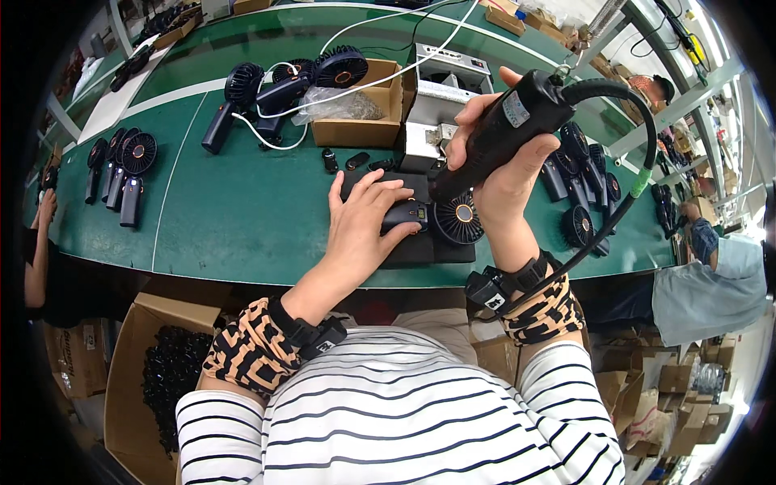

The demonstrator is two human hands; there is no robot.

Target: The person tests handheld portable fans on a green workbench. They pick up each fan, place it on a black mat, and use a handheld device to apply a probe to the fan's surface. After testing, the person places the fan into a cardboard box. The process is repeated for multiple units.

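Note:
My right hand is wrapped round a black electric screwdriver, tilted with its lower end down at the neck of a dark handheld fan. A thick black cable runs from the screwdriver's top. The fan lies on a black pad, its round grille to the right of the handle. My left hand steadies the handle, thumb along its near side and fingers over the far side. The screwdriver's tip is hidden from view. Small dark parts lie just beyond my left hand.
Several handheld fans lie at the left, more at the right. Beyond the pad stand a cardboard box with a plastic bag and a metal device. White cables cross the green bench. People work at both sides.

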